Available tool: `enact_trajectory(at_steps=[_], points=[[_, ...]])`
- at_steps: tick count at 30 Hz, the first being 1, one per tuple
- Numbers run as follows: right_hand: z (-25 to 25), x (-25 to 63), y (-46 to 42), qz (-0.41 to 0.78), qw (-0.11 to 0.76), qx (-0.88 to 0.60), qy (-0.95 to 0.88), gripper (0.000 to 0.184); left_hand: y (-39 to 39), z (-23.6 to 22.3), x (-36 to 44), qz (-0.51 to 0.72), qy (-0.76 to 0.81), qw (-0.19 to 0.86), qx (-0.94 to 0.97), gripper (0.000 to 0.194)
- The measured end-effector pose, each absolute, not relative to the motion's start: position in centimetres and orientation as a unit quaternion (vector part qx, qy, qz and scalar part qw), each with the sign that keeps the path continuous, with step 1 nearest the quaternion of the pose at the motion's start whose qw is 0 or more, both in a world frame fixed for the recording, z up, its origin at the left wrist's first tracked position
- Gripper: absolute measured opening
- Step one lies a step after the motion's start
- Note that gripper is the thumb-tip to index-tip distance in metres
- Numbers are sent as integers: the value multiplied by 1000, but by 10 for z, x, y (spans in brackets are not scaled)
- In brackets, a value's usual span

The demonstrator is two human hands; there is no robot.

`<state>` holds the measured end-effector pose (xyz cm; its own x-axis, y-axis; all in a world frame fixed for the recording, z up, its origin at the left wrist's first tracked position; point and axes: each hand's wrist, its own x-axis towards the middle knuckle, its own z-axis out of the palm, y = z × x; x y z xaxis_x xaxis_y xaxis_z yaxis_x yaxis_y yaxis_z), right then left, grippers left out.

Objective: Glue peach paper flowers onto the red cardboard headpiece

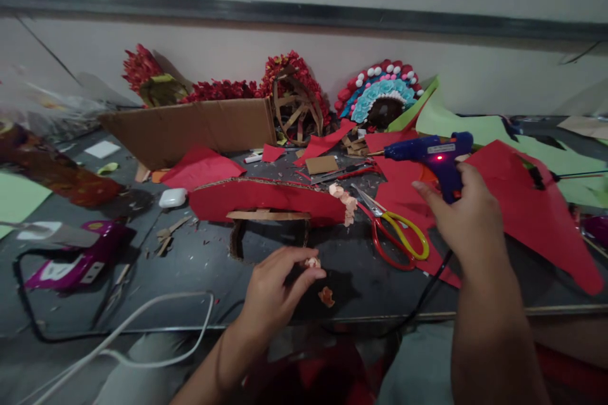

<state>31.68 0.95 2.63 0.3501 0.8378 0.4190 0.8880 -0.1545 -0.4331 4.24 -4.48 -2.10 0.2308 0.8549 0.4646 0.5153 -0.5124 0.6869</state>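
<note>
Left hand [273, 294] fingers pinched a paper flower [312, 262]; my right hand [463, 215] gripped the glue gun [430, 153], nozzle pointing left, farther away.

The handle of the glue gun [430, 153] is hidden by the right hand [463, 215]. The small pale piece [312, 262] pinched in the left hand [275, 294] is too small to be identified. The clutter at the left edge is blurred.

Two bare forearms, sleeveless to the frame edge, left hand [273, 294], right hand [463, 215].
</note>
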Motion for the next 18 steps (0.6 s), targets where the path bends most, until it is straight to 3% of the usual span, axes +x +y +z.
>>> enact_trajectory(at_steps=[5,11,13,18], points=[[-19,361,28,19,218,-829,-514,48,-47,-21,43,439,478,261,715,10],[-30,367,30,13,188,-829,-527,41,-45,-20,44,486,495,463,552,15],[-16,353,24,-22,222,-813,-538,41,-44,-18,43,498,472,513,515,17],[31,298,-6,-50,439,-670,-596,25,-42,-13,42,498,445,596,446,22]])
